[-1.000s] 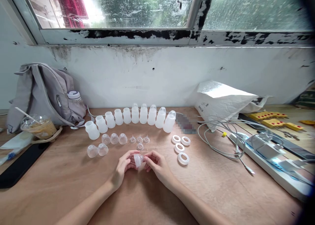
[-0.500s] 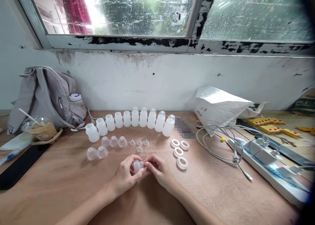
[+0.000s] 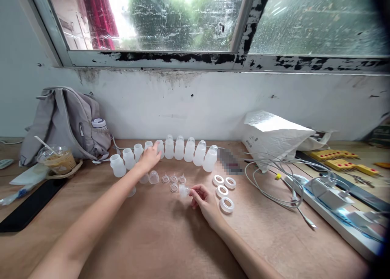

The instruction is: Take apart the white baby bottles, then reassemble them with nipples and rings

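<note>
My left hand point(image 3: 150, 158) reaches out to the row and its fingers close on an uncapped frosted baby bottle point(image 3: 161, 149), which still stands in line. In my right hand point(image 3: 202, 197), finger and thumb pinch a clear teat in a threaded screw ring point(image 3: 184, 190), held sideways above the table. Just beyond it lie several loose clear teats point(image 3: 173, 179). Clear dome caps point(image 3: 154, 177) sit to the left, partly hidden by my left forearm. White rings point(image 3: 226, 205) lie right of my right hand. Several capped bottles point(image 3: 189, 149) stand in the right half of the row.
At the left are a backpack point(image 3: 65, 120), an iced drink point(image 3: 59, 160) and a black phone point(image 3: 33, 205). A silvery bag point(image 3: 274, 132), looped white cables point(image 3: 271, 185) and a power strip point(image 3: 344, 222) lie at the right.
My left hand has let go of the screw ring and moved forward and left to a bottle in the row. My right hand keeps the ring and teat, slightly farther right.
</note>
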Available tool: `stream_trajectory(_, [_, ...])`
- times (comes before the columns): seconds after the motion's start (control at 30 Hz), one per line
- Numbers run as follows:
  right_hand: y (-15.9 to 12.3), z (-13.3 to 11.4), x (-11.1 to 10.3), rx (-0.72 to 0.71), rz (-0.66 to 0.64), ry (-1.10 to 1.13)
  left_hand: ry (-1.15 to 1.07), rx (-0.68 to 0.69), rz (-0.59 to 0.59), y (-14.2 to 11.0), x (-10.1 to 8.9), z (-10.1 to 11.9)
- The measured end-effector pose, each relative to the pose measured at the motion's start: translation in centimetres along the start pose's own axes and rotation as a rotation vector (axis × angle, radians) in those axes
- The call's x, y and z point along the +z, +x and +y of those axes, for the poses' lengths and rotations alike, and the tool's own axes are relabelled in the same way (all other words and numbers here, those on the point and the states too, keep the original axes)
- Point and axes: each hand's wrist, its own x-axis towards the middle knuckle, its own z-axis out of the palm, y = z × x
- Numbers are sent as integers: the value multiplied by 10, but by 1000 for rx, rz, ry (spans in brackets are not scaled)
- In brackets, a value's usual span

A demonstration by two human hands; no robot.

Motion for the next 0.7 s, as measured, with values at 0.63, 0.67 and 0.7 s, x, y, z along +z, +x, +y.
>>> stream_trajectory(0.63, [-1, -4, -2, 34, 23, 48, -30, 298, 306, -90, -38, 26])
stream_trajectory(0.67, [-1, -4, -2, 38, 25, 58, -89, 325, 279, -101, -36, 25])
stream_trajectory(0.7, [0, -3, -2, 39, 27, 66, -137, 344, 248, -112, -33, 23])
